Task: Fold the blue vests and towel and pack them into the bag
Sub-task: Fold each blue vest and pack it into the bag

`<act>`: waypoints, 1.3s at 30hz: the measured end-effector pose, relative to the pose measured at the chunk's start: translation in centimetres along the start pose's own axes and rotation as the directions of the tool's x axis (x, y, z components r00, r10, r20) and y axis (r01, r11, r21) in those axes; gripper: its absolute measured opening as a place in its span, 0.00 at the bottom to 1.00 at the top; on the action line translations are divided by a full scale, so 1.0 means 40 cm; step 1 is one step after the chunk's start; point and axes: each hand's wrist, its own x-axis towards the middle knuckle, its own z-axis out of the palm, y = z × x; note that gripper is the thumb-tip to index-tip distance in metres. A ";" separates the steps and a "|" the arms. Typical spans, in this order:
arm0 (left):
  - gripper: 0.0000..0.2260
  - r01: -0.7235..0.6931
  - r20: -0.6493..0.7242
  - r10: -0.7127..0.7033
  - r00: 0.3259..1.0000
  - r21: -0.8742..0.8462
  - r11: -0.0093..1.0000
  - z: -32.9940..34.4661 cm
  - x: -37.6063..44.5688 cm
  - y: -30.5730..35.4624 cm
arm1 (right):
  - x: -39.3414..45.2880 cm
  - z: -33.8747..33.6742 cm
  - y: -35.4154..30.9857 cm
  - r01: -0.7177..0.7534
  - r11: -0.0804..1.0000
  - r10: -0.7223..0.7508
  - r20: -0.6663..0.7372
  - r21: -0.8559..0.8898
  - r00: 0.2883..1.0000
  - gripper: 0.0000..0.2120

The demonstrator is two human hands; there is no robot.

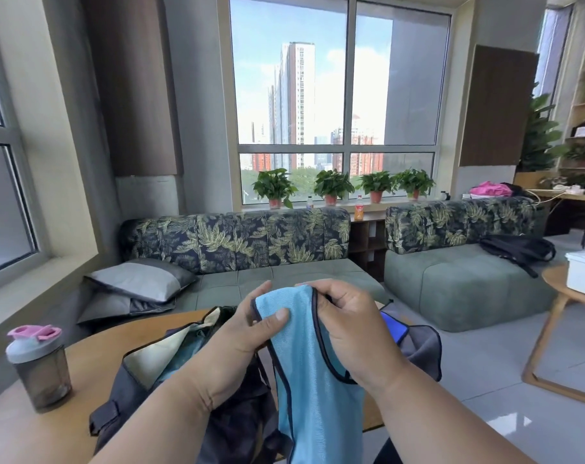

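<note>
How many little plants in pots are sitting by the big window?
4, in a row on the sill: the left plant, the second plant, the third plant and the right plant. None looks hidden.

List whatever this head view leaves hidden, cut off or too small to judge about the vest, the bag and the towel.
- Light blue mesh vest: its lower part is cut off by the bottom edge; the left hand and right hand cover its top.
- Dark open bag: the contents are mostly hidden by the left forearm and the vest.
- Grey cloth with bright blue patch: largely behind the right hand; towel or not, unclear.
</note>
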 end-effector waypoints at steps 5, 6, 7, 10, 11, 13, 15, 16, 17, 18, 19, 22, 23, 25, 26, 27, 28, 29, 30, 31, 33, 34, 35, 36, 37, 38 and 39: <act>0.18 0.034 0.052 -0.028 0.998 -0.110 0.993 0.007 -0.003 -0.023 | 0.001 -0.002 0.011 0.000 0.999 0.000 0.021 0.040 1.000 0.08; 0.16 0.006 0.028 -0.003 1.000 -0.114 0.993 0.006 0.001 -0.024 | 0.002 -0.001 0.015 -0.001 0.998 0.000 0.023 0.064 1.000 0.08; 0.13 -0.022 0.002 0.022 1.000 -0.109 0.994 0.007 0.005 -0.019 | 0.004 -0.002 0.023 -0.002 0.995 0.000 0.025 0.097 1.000 0.06; 0.12 -0.103 -0.062 0.097 0.993 -0.108 0.989 0.010 0.011 0.012 | 0.007 -0.011 0.043 -0.012 0.991 0.008 0.033 0.130 0.999 0.08; 0.13 -0.119 -0.068 0.112 0.991 -0.114 0.986 0.009 0.012 0.024 | 0.007 -0.017 0.052 -0.024 0.996 0.019 0.052 0.083 0.998 0.09; 0.12 -0.143 -0.082 0.134 0.988 -0.120 0.982 -0.001 0.015 0.045 | 0.004 -0.027 0.070 -0.058 0.996 0.064 0.109 -0.062 0.992 0.05; 0.12 -0.163 -0.092 0.153 0.984 -0.117 0.980 -0.012 0.019 0.055 | -0.001 -0.032 0.093 -0.095 0.981 0.124 0.167 -0.170 0.978 0.03; 0.12 -0.168 -0.099 0.157 0.983 -0.119 0.979 -0.017 0.021 0.057 | -0.001 -0.031 0.105 -0.112 0.972 0.152 0.186 -0.208 0.971 0.04; 0.12 -0.170 -0.103 0.158 0.982 -0.121 0.978 -0.020 0.021 0.057 | -0.002 -0.031 0.116 -0.133 0.961 0.183 0.200 -0.241 0.963 0.06; 0.12 -0.169 -0.098 0.157 0.983 -0.123 0.978 -0.023 0.021 0.057 | -0.002 -0.029 0.124 -0.153 0.953 0.210 0.202 -0.263 0.957 0.07; 0.12 -0.167 -0.090 0.156 0.984 -0.121 0.978 -0.024 0.019 0.057 | 0.000 -0.029 0.132 -0.171 0.947 0.232 0.209 -0.273 0.950 0.09; 0.12 -0.168 -0.082 0.159 0.984 -0.119 0.979 -0.023 0.016 0.053 | 0.004 -0.028 0.149 -0.204 0.938 0.281 0.271 -0.282 0.921 0.13; 0.12 -0.171 -0.084 0.162 0.983 -0.115 0.979 -0.022 0.016 0.052 | 0.004 -0.026 0.149 -0.183 0.927 0.287 0.303 -0.329 0.909 0.16; 0.11 -0.180 -0.089 0.171 0.981 -0.108 0.978 -0.022 0.016 0.051 | 0.005 -0.023 0.152 -0.107 0.887 0.287 0.353 -0.450 0.890 0.21; 0.11 -0.183 -0.087 0.174 0.981 -0.109 0.977 -0.023 0.018 0.050 | 0.006 -0.022 0.160 -0.068 0.861 0.286 0.370 -0.504 0.884 0.19; 0.11 -0.184 -0.087 0.175 0.981 -0.111 0.977 -0.023 0.018 0.051 | 0.006 -0.022 0.168 -0.035 0.833 0.290 0.383 -0.552 0.877 0.17; 0.11 -0.187 -0.088 0.177 0.980 -0.113 0.976 -0.023 0.017 0.052 | 0.007 -0.024 0.174 -0.011 0.807 0.298 0.391 -0.591 0.871 0.16; 0.11 -0.188 -0.093 0.177 0.980 -0.118 0.975 -0.025 0.017 0.054 | 0.006 -0.026 0.179 -0.008 0.789 0.311 0.388 -0.615 0.868 0.17; 0.11 -0.190 -0.098 0.178 0.979 -0.123 0.974 -0.026 0.017 0.055 | 0.004 -0.028 0.181 -0.025 0.781 0.325 0.372 -0.624 0.870 0.17; 0.11 -0.189 -0.105 0.176 0.979 -0.130 0.973 -0.028 0.016 0.056 | 0.002 -0.031 0.184 -0.049 0.780 0.335 0.351 -0.624 0.874 0.16; 0.11 -0.186 -0.115 0.171 0.979 -0.142 0.972 -0.033 0.015 0.056 | -0.001 -0.037 0.189 -0.081 0.795 0.321 0.305 -0.601 0.897 0.11; 0.11 -0.183 -0.116 0.167 0.979 -0.140 0.973 -0.036 0.015 0.054 | -0.003 -0.039 0.190 -0.094 0.822 0.297 0.282 -0.562 0.912 0.08; 0.11 -0.179 -0.113 0.164 0.980 -0.134 0.975 -0.037 0.015 0.053 | -0.005 -0.040 0.191 -0.104 0.854 0.273 0.270 -0.509 0.923 0.06; 0.12 -0.175 -0.107 0.162 0.981 -0.125 0.977 -0.038 0.015 0.051 | -0.005 -0.038 0.193 -0.104 0.879 0.255 0.272 -0.466 0.928 0.06; 0.12 -0.170 -0.100 0.159 0.982 -0.116 0.978 -0.038 0.015 0.048 | -0.005 -0.036 0.193 -0.093 0.892 0.240 0.289 -0.442 0.927 0.09; 0.12 -0.165 -0.094 0.155 0.983 -0.110 0.980 -0.037 0.015 0.046 | -0.004 -0.034 0.195 -0.073 0.893 0.230 0.312 -0.443 0.922 0.12; 0.12 -0.160 -0.092 0.151 0.984 -0.107 0.981 -0.035 0.014 0.046 | -0.002 -0.030 0.198 -0.045 0.882 0.225 0.335 -0.468 0.915 0.14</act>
